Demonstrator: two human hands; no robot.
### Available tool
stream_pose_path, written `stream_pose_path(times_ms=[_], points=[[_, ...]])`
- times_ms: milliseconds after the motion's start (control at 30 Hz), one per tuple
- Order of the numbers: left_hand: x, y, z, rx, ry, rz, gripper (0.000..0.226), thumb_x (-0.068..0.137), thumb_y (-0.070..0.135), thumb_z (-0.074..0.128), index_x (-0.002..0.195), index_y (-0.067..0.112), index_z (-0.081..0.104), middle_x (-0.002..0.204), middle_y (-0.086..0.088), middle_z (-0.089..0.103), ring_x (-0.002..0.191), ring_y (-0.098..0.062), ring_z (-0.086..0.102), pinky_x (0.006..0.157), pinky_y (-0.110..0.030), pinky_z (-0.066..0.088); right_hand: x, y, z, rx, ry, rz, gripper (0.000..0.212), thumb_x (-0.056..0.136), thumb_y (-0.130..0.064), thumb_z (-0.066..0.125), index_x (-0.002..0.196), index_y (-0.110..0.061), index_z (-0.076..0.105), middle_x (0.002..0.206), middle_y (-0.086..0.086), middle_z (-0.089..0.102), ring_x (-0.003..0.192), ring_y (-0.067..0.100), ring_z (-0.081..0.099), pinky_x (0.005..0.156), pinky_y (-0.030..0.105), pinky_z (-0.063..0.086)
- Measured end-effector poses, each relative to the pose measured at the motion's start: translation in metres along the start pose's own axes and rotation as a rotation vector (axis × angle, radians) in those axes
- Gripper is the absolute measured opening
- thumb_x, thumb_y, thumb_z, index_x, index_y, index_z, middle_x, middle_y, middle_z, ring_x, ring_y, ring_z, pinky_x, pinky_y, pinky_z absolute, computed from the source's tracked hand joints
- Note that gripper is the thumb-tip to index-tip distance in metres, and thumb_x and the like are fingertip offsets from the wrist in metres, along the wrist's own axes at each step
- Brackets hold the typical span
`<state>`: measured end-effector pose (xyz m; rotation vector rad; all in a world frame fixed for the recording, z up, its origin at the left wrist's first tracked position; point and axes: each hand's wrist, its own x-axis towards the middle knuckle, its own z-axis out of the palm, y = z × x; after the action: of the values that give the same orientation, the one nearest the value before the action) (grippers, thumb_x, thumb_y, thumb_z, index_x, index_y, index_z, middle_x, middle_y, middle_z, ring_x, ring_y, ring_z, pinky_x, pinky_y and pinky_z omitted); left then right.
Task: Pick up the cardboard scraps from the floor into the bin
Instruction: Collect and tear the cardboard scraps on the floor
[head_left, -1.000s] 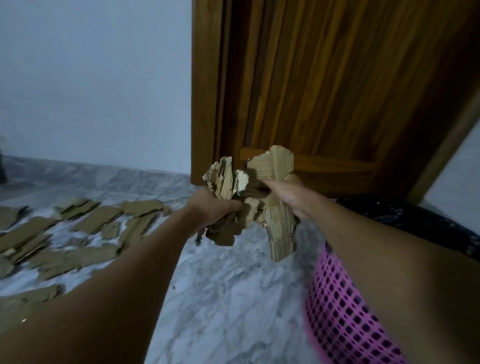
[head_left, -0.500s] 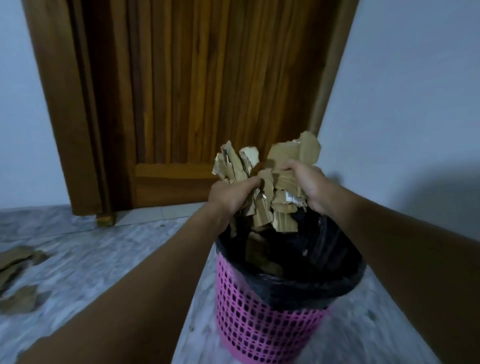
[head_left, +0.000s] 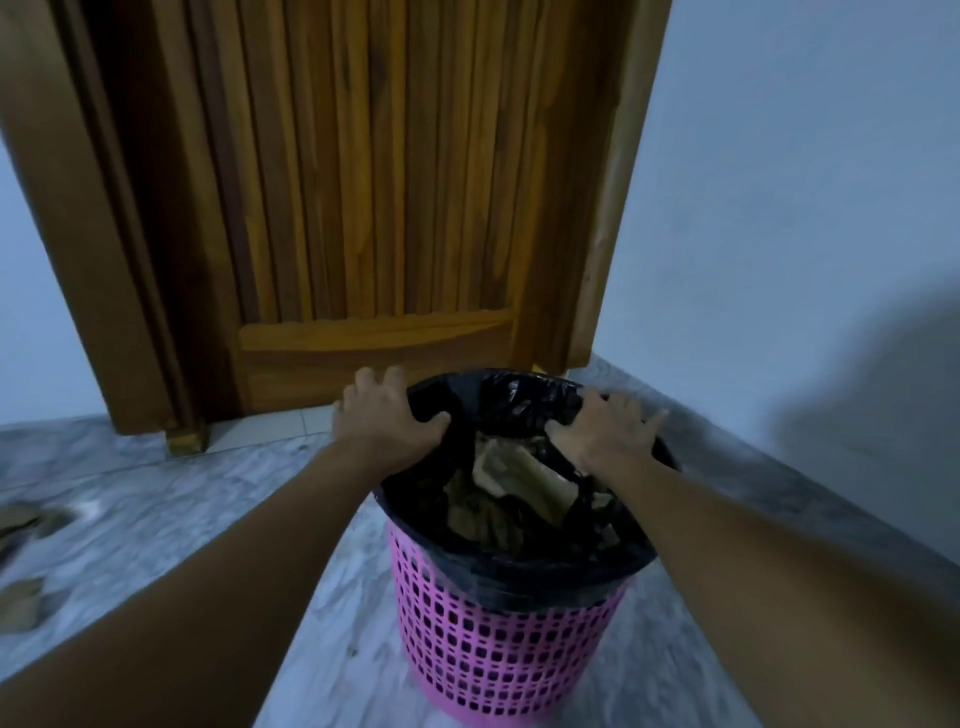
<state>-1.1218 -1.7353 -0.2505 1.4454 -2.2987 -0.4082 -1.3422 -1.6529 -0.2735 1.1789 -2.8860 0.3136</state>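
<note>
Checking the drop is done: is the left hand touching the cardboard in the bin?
Apart. Head view: black liner shows between the left hand and the cardboard.

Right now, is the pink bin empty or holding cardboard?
Holding cardboard: brown scraps lie inside the black liner of the pink bin, below its rim.

**Plastic, wood, stone and cardboard**

The bin (head_left: 498, 639) is pink plastic, a moulded lattice of small square holes with a dull sheen. Its liner bag (head_left: 519, 400) is thin black plastic, glossy and crinkled, folded over the rim. The cardboard scraps (head_left: 524, 478) inside are matt brown with rough torn edges. The loose scraps (head_left: 21, 603) at the left edge of the floor (head_left: 156, 493) look alike, though blurred. The floor looks like smooth grey-veined marble. The door (head_left: 389, 182) is ribbed wood with a warm varnished gloss. The wall (head_left: 805, 182) is matt paint.
</note>
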Motion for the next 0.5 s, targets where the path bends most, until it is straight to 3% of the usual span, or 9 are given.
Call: stream_pose_path(times_ms=[33,100,133,200,267,333,400,500], points=[[0.002,-0.005,-0.001,0.015,-0.045,-0.106,0.082,0.083,0.054,0.061,0.143,0.009,0.028,0.141,-0.019,0.032,0.13,-0.039,0.036,0.105,-0.045,0.038,0.002,0.003,0.003,-0.115,-0.038,0.048,0.089,0.085,-0.075,0.041,0.155,-0.024,0.019,0.16,0.017,0.017,0.147,0.041,0.012,0.111,0.069,0.006],[0.001,-0.015,-0.003,-0.085,-0.237,-0.306,0.074,0.087,0.039,0.06,0.141,-0.002,0.03,0.138,-0.024,0.039,0.121,-0.039,0.048,0.095,-0.043,0.047,-0.002,0.008,0.004,-0.203,-0.121,0.124,0.092,0.086,-0.072,0.044,0.156,-0.024,0.009,0.158,0.023,0.012,0.144,0.048,0.014,0.11,0.068,0.017],[-0.002,-0.018,-0.005,-0.196,-0.346,-0.366,0.063,0.09,0.03,0.057,0.136,-0.007,0.037,0.129,-0.026,0.05,0.108,-0.039,0.058,0.089,-0.041,0.052,-0.003,0.009,0.004,-0.207,-0.117,0.129,0.091,0.085,-0.069,0.048,0.155,-0.024,0.01,0.155,0.025,0.016,0.14,0.048,0.021,0.11,0.063,0.025],[-0.009,-0.022,-0.005,-0.422,-0.416,-0.411,0.036,0.092,0.011,0.049,0.118,-0.014,0.05,0.1,-0.026,0.064,0.083,-0.039,0.067,0.081,-0.047,0.058,0.006,0.011,0.003,-0.135,-0.07,0.116,0.088,0.084,-0.06,0.057,0.152,-0.021,0.017,0.151,0.024,0.025,0.134,0.046,0.031,0.105,0.056,0.037],[-0.013,-0.023,-0.009,-0.546,-0.344,-0.445,0.017,0.093,0.002,0.046,0.105,-0.009,0.048,0.087,-0.022,0.06,0.079,-0.039,0.067,0.073,-0.048,0.06,0.016,0.005,0.005,0.022,-0.035,0.078,0.084,0.074,-0.054,0.063,0.144,-0.016,0.035,0.141,0.022,0.042,0.124,0.043,0.045,0.095,0.053,0.047],[-0.013,-0.032,-0.014,-0.61,-0.234,-0.494,0.015,0.091,0.0,0.047,0.106,-0.005,0.047,0.09,-0.022,0.059,0.082,-0.039,0.066,0.069,-0.048,0.059,0.024,-0.008,0.008,0.125,-0.031,0.019,0.073,0.066,-0.054,0.062,0.125,-0.012,0.053,0.123,0.017,0.056,0.11,0.038,0.057,0.086,0.048,0.053],[-0.013,-0.049,-0.022,-0.637,-0.138,-0.556,0.023,0.089,0.0,0.048,0.111,-0.007,0.054,0.093,-0.024,0.063,0.079,-0.04,0.067,0.063,-0.049,0.059,0.022,-0.029,0.004,0.183,-0.03,-0.034,0.058,0.072,-0.051,0.066,0.112,-0.011,0.056,0.117,0.014,0.059,0.106,0.036,0.059,0.081,0.038,0.051],[-0.02,-0.079,-0.038,-0.679,-0.032,-0.626,0.021,0.092,0.001,0.047,0.109,-0.007,0.056,0.084,-0.022,0.063,0.065,-0.036,0.064,0.041,-0.045,0.054,0.008,-0.068,-0.005,0.144,-0.054,-0.116,0.061,0.084,-0.053,0.064,0.127,-0.013,0.05,0.127,0.014,0.052,0.113,0.035,0.055,0.085,0.037,0.049]])
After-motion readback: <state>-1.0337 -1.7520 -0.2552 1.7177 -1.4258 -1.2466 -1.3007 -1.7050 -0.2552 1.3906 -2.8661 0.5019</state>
